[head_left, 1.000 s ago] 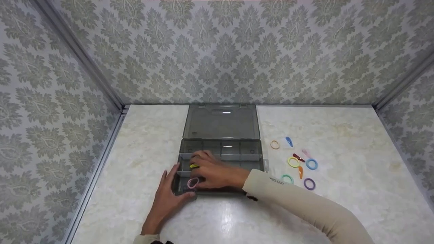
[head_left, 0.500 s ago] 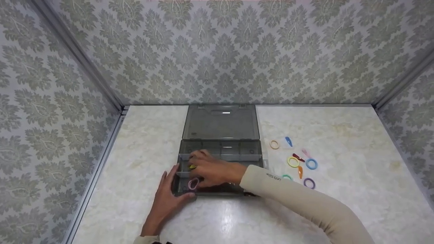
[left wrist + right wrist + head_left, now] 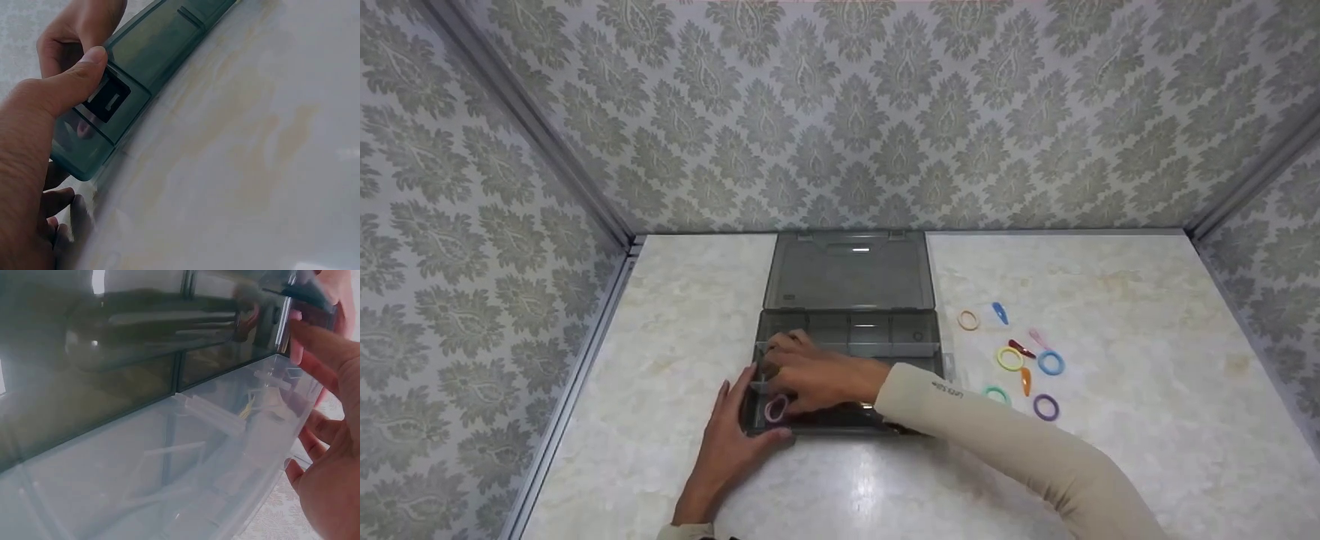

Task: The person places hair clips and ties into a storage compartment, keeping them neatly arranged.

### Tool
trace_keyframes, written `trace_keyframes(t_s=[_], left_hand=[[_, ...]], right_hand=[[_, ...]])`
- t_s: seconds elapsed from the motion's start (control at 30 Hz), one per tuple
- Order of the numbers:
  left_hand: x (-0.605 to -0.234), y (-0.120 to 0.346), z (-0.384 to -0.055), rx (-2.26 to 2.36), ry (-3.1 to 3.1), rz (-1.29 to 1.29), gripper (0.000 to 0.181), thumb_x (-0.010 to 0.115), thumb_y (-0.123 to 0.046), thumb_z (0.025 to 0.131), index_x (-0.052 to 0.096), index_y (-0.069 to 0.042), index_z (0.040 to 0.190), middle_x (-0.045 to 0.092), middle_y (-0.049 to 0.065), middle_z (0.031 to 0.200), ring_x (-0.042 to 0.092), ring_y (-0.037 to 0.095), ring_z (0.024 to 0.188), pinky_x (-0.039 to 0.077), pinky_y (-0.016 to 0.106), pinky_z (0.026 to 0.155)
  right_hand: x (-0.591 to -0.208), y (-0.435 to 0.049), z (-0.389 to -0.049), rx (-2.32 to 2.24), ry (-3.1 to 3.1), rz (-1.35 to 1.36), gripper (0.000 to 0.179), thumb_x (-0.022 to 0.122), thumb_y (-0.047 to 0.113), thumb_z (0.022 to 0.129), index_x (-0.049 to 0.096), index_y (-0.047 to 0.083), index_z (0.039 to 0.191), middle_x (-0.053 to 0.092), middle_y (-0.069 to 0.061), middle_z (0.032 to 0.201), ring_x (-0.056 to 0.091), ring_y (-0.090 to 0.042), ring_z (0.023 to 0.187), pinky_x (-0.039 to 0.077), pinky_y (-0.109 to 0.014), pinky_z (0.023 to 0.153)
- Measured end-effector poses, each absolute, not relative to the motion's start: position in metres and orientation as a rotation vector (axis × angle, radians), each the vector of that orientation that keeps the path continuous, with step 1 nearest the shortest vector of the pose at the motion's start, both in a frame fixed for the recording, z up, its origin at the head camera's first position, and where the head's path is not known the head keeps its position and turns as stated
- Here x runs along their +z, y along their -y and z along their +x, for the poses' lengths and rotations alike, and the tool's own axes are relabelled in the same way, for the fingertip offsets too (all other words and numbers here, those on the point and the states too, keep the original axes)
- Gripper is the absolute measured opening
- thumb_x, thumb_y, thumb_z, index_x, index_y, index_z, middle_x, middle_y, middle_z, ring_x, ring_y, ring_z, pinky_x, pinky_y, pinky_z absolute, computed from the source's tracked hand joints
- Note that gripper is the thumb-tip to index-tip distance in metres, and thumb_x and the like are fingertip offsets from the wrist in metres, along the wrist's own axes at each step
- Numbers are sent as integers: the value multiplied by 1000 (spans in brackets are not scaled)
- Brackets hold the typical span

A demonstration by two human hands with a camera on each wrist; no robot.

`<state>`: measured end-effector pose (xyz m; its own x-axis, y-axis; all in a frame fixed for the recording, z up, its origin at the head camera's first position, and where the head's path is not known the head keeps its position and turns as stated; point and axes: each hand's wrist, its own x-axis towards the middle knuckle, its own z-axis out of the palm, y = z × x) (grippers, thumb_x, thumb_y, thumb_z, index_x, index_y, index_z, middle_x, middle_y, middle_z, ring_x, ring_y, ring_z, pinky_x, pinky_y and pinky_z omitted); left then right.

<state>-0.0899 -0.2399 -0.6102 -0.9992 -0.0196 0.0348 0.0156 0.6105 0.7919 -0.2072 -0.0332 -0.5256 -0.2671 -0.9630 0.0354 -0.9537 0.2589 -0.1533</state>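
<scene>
A smoky grey compartment box (image 3: pixel 847 430) lies with its lid (image 3: pixel 847 270) folded back. My left hand (image 3: pixel 731 439) holds its front left corner, the thumb along the front wall and the fingers at the left side; the left wrist view shows the thumb (image 3: pixel 84 73) beside the black latch (image 3: pixel 107 98). My right hand (image 3: pixel 821 382) reaches into the left compartments. Near its thumb is a pink hair tie (image 3: pixel 776 409), pinched between the fingers; its pink edge (image 3: pixel 296 337) shows in the right wrist view. A small yellow item (image 3: pixel 246 408) appears through the clear divider, its shape unclear.
On the table right of the box lie hair ties, among them a yellow one (image 3: pixel 1009 358), a blue one (image 3: pixel 1051 363) and a purple one (image 3: pixel 1045 407). Snap clips lie among them: blue (image 3: pixel 1000 313), dark red (image 3: pixel 1021 349) and orange (image 3: pixel 1026 382). Patterned walls enclose the table.
My right hand has shifted slightly left inside the box, and the pink hair tie has moved with it. The yellow clip under its fingers is now hidden in the head view. My left hand stays.
</scene>
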Motion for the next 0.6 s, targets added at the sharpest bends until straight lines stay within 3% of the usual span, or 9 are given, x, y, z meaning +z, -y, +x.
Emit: trace_keyframes(t_s=[0.37,0.6], left_hand=[[-612,241,-89,-1371,2751,-44,118,98,-51,81,33,-22,175,34,12,179,15,57,164,25,81,124],[-612,241,-89,-1370,2743,-54,118,98,-51,81,33,-24,175,35,11,179,16,57,164,27,82,123]], right_hand=[[-533,45,-209,-121,-2474,-1921,26,89,41,93,87,29,116,72,2,132,45,-26,139,40,-47,115],[-537,48,-210,-55,-2484,-1929,26,87,42,96,86,30,119,71,1,132,45,-25,138,41,-47,114]])
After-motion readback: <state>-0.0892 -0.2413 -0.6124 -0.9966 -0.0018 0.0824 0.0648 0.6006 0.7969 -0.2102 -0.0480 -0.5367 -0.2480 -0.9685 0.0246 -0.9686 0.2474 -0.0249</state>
